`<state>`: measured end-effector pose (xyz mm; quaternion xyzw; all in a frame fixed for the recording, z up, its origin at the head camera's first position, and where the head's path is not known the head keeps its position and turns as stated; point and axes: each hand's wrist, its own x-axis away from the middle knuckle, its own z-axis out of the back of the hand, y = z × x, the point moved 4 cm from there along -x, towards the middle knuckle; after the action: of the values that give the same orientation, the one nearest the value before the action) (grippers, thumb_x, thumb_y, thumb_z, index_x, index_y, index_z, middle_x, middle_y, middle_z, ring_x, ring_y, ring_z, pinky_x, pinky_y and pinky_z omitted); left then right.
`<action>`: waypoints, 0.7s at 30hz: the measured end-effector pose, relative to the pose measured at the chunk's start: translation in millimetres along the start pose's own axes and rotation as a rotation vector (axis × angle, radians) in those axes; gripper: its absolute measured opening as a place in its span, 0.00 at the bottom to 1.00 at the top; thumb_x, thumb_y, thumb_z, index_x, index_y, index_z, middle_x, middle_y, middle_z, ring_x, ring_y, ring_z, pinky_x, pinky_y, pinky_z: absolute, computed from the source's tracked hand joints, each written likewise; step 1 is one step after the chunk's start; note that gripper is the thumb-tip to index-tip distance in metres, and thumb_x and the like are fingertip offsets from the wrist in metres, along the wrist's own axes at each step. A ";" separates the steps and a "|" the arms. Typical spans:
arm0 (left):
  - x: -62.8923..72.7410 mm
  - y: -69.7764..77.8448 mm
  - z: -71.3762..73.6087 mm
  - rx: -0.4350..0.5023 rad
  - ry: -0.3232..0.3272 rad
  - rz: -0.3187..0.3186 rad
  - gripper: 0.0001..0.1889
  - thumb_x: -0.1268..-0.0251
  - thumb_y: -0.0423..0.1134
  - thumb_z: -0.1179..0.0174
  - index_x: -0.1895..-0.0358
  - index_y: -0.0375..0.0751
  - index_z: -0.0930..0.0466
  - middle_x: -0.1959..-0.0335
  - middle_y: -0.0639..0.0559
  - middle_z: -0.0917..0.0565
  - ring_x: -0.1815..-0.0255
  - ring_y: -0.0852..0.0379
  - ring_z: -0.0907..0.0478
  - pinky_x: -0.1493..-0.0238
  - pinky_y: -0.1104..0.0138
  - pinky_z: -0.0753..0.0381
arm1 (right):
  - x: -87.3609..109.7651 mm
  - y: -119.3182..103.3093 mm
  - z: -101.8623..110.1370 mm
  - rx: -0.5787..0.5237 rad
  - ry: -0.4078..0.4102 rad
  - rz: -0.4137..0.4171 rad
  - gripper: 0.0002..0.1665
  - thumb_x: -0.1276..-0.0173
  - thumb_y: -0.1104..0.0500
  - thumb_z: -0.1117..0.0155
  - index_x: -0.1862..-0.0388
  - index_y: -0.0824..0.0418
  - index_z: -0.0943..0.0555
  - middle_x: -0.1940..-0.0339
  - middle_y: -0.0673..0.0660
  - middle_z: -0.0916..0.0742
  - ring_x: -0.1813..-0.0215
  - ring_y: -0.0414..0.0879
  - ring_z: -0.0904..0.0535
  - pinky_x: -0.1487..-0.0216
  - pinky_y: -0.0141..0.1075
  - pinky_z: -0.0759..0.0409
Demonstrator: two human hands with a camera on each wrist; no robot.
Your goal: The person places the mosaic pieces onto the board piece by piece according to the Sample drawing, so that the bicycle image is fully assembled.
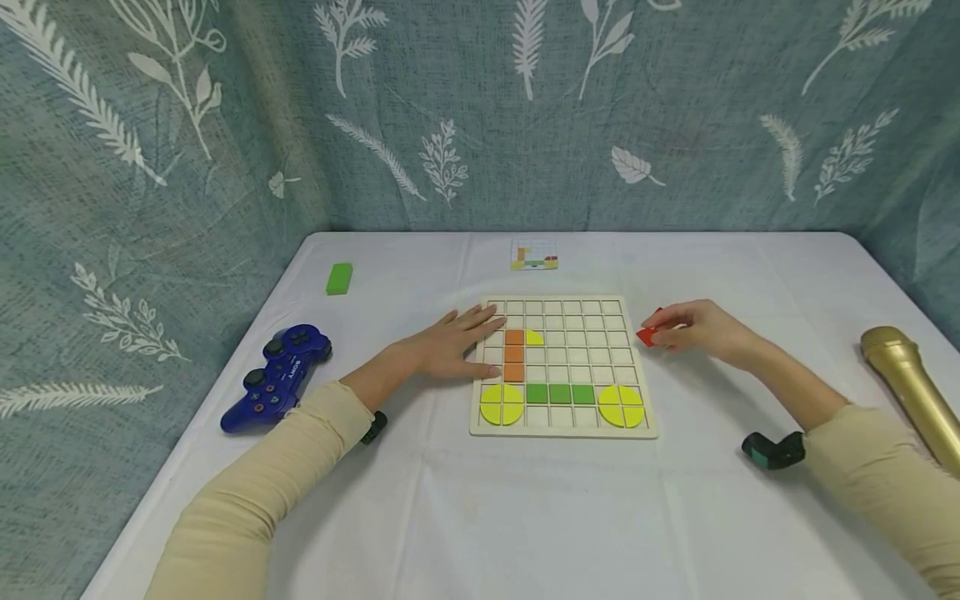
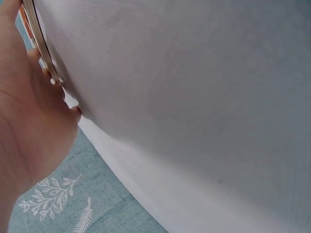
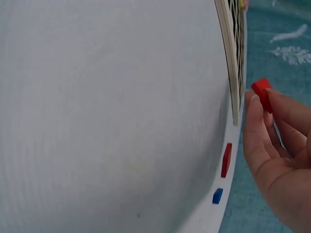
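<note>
A pale wooden grid board (image 1: 555,425) lies on the table. Orange squares (image 1: 514,354) form a column on it. Three green squares (image 1: 560,394) sit in a row between two yellow circles (image 1: 502,405) made of quarter pieces, and a single yellow quarter piece (image 1: 533,337) adjoins the orange column. With fingers spread, my left hand (image 1: 453,346) rests on the board's left edge. Just off the board's right side, my right hand (image 1: 693,327) pinches a small red block (image 3: 262,92) between thumb and fingers.
A printed pattern card (image 1: 534,255) lies behind the board. At left are a green block (image 1: 339,278) and a blue game controller (image 1: 281,379). A gold microphone (image 1: 911,392) lies at right. The right wrist view shows another red block (image 3: 226,160) and a blue block (image 3: 217,196) on the table.
</note>
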<state>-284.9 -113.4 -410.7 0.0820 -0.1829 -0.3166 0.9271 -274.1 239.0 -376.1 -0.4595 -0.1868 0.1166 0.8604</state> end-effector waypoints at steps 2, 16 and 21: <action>-0.4 -0.1 -0.3 -0.005 0.001 0.004 0.47 0.38 0.72 0.55 0.23 0.57 0.63 0.23 0.58 0.66 0.25 0.58 0.72 0.28 0.56 0.69 | 0.1 -2.6 -4.5 -0.006 -0.021 0.002 0.20 0.34 0.62 0.36 0.46 0.72 0.21 0.50 0.63 0.19 0.56 0.44 0.20 0.55 0.35 0.19; 0.3 -0.6 0.6 -0.007 -0.003 -0.009 0.46 0.37 0.71 0.55 0.22 0.56 0.63 0.23 0.56 0.66 0.25 0.57 0.72 0.28 0.55 0.69 | -6.9 -11.5 -27.9 0.101 -0.151 0.013 0.20 0.37 0.58 0.31 0.47 0.64 0.17 0.50 0.57 0.16 0.55 0.46 0.19 0.55 0.36 0.21; 0.5 0.2 0.9 -0.007 -0.008 -0.010 0.46 0.37 0.71 0.55 0.22 0.55 0.63 0.23 0.56 0.66 0.25 0.56 0.72 0.28 0.54 0.69 | -8.8 -17.0 -35.8 0.133 -0.163 0.035 0.18 0.37 0.59 0.31 0.49 0.63 0.16 0.54 0.55 0.15 0.58 0.48 0.22 0.59 0.35 0.24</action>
<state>-284.8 -113.6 -409.7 0.0788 -0.1849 -0.3223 0.9250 -266.3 199.7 -382.0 -0.3934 -0.2400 0.1807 0.8689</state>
